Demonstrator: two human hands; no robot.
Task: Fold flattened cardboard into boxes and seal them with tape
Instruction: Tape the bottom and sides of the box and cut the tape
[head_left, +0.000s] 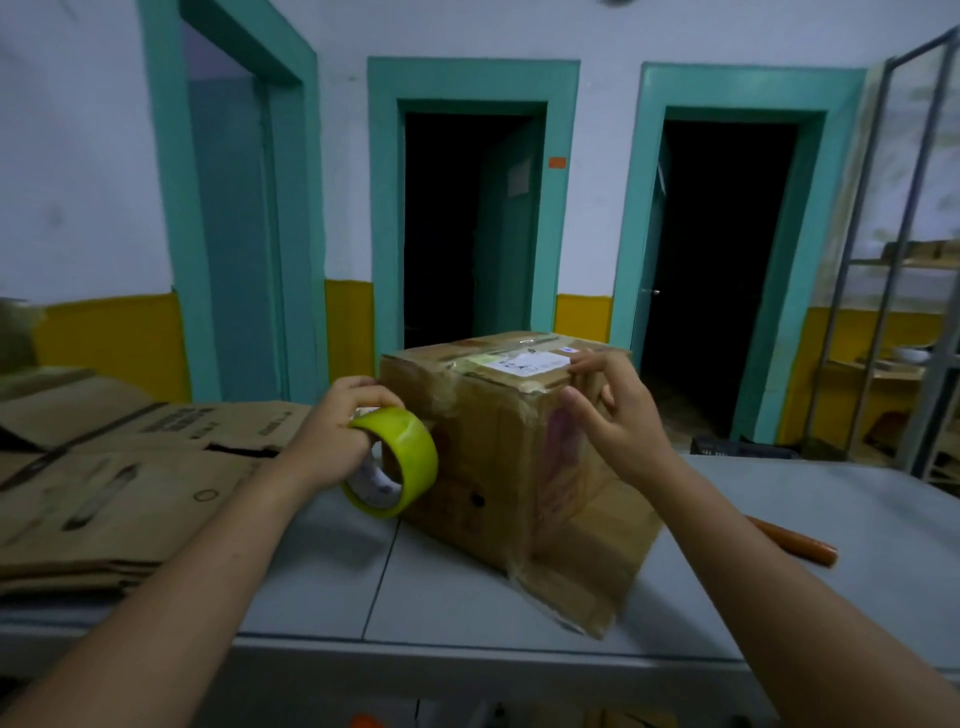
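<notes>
Head view: my left grip (337, 431) clasps the yellow-green tape roll (410, 452), right grip (613, 415) spread bracing the brown cardboard box (498, 467); I'd pull the tape taut.

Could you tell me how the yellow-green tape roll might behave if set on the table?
Being round, the yellow-green tape roll would probably roll on the smooth grey table if stood on edge. The left hand holds it alone, so it seems light.
</notes>
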